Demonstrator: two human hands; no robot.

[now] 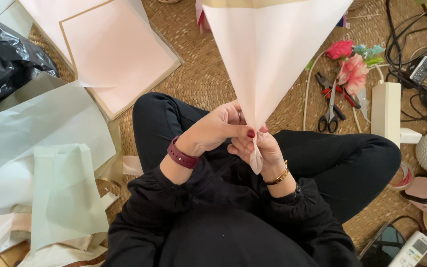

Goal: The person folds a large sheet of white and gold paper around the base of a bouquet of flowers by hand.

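A pale pink paper sheet with a gold border (268,49) is gathered into a cone that fans out away from me, its narrow tip pointing down at my lap. My left hand (218,129) pinches the cone near the tip from the left, thumb on top. My right hand (265,151) grips the same tip from below and to the right, wrapped around the twisted end. Both hands sit above my crossed legs in black trousers.
Pink and gold sheets (117,54) lie at the upper left on the woven mat (198,74), pale green paper (60,193) and a black bag (3,59) at left. Scissors (330,111), artificial flowers (352,66), a power strip (385,109), cables, tape roll (401,178) and remote (411,249) lie right.
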